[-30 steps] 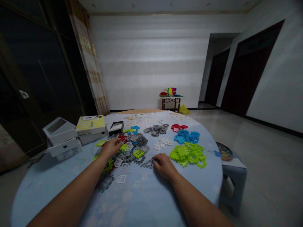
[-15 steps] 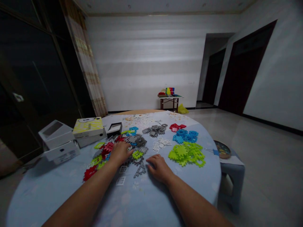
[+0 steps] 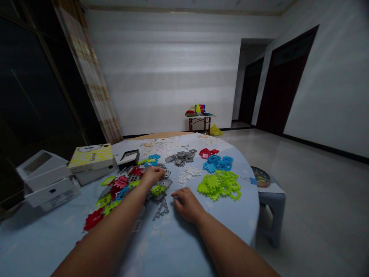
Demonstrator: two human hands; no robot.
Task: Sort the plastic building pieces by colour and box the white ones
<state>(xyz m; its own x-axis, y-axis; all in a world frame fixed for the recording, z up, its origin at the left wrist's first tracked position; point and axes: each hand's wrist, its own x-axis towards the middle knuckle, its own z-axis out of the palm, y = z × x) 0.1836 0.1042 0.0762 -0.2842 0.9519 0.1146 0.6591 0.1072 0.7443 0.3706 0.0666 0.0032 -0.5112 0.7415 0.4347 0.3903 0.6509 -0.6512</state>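
Observation:
My left hand [image 3: 153, 175] reaches into the right part of a mixed pile of plastic interlocking pieces [image 3: 121, 181]. Its fingers are drawn together by a light grey lattice piece [image 3: 167, 174]; whatever is between them is too small to tell. A lime green piece [image 3: 158, 190] lies just below that hand, with grey triangular pieces [image 3: 161, 210] nearer me. On the cloth rests my right hand [image 3: 187, 202], thumb and forefinger apart, holding nothing. Ahead of it are white pieces [image 3: 188, 175], and to its right a lime green heap [image 3: 219, 185].
Beyond lie grey [image 3: 182, 157], blue [image 3: 217, 163] and red pieces [image 3: 208, 153]. White boxes [image 3: 49, 179], a yellow-topped box [image 3: 91, 161] and a small black box [image 3: 129, 158] stand on the left. A stool [image 3: 272, 204] bearing a round tin [image 3: 261, 177] adjoins the table's right edge.
My view has turned slightly right, so the things appear further left. My left hand has moved a little away from me over the pile, its fingers closing. My right hand stays resting on the cloth.

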